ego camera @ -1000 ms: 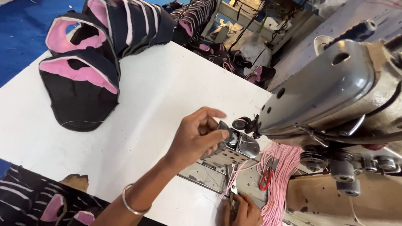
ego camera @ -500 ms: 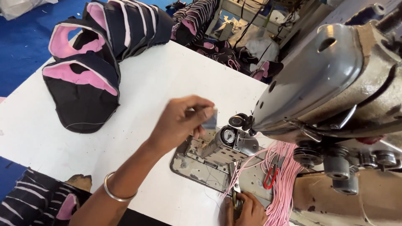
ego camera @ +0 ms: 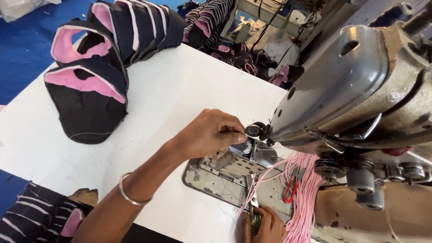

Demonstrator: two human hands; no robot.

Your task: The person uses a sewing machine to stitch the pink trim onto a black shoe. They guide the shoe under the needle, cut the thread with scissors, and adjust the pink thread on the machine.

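The small round knob [ego camera: 254, 130] at the front end of the sewing machine head [ego camera: 360, 90] is pinched by the fingertips of the left hand [ego camera: 211, 132], which is reached in from the table side. Below the machine head, pink thread [ego camera: 270, 173] is pinched by the right hand [ego camera: 265, 225] near the metal plate [ego camera: 211, 180], its line stretched upward toward the knob; the left hand is plainly the nearer one.

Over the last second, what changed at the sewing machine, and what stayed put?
The left hand left the metal attachment under the machine head and rose slightly to pinch the small black knob at the machine's end. The right hand stayed low at the front edge, holding the pink cord. The stacked black-and-pink pieces on the white table did not move.
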